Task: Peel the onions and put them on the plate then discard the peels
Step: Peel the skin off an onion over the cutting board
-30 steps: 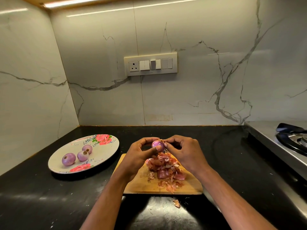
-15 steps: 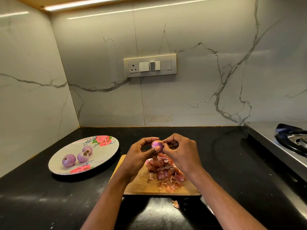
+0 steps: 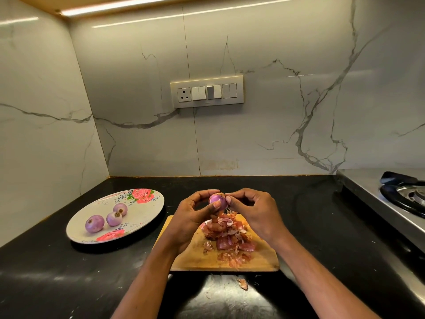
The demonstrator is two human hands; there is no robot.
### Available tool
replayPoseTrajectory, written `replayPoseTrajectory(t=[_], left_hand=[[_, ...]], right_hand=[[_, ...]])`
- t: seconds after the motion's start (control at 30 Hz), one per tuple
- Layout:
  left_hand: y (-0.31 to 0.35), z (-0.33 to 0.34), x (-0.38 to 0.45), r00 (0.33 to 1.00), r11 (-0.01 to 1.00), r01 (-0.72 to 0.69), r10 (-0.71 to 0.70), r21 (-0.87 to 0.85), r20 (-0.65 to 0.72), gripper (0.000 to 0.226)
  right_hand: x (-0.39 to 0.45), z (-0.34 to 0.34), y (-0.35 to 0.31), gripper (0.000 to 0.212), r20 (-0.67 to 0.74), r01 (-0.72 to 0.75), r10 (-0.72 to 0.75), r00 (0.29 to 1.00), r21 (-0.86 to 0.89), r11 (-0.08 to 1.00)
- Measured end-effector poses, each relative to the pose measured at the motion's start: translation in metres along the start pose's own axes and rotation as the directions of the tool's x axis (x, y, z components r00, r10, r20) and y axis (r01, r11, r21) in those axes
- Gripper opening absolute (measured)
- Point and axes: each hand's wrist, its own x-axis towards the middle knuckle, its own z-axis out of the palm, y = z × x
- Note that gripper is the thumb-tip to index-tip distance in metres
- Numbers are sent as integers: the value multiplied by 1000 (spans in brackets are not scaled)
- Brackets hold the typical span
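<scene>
A small purple onion (image 3: 217, 200) is held above the wooden cutting board (image 3: 262, 261). My left hand (image 3: 192, 217) grips it from the left, thumb across its front. My right hand (image 3: 255, 210) pinches at its top right side with thumb and fingertips. Below them a heap of reddish onion peels (image 3: 228, 238) lies on the board. To the left, a floral plate (image 3: 147, 210) carries three peeled onions (image 3: 94, 223), (image 3: 114, 218), (image 3: 120, 208).
One loose peel scrap (image 3: 243, 283) lies on the black counter (image 3: 57, 284) in front of the board. A steel gas stove (image 3: 404, 199) stands at the right edge. Marble walls close the back and left; a switch panel (image 3: 207, 91) is on the back wall.
Both hands stay at the onion above the board; the right hand's fingertips have shifted slightly on its top. The plate and peel heap are unchanged.
</scene>
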Motion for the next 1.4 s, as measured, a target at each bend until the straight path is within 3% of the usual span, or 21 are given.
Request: replayPoseTrajectory(t=[0.37,0.53,0.73,0.8,0.87,1.07,1.2,1.4], left_hand=[[3,5,-2,998,998,-56,56,-31,-3,48],[5,3,-4,999,984,-24,31,-177,34,47],[10,-1,-5,999,944,-18,30,-330,30,41],[11,-5,-3,1000,936,-30,30,-351,-4,40],[11,-7,-1,999,945,-40,35,-324,-22,42],[10,-5,-1,999,966,-38,29,-255,-42,41],[11,-2,-2,999,973,-16,8,-228,-35,44],[3,-2,-1,997,998,-43,46,44,-67,50]], right_hand=[[-1,16,-4,8,-202,78,-119,972,-199,977],[1,14,-3,5,-261,40,-51,964,-47,998],[5,6,5,3,-300,-118,175,938,198,973],[6,-4,10,5,-253,-120,117,960,3,993],[4,-8,9,11,-112,-85,67,991,-170,982],[0,6,0,34,160,57,17,987,-447,892],[-2,9,-1,27,139,90,-34,990,-420,903],[2,5,-1,27,47,1,8,999,-184,983]])
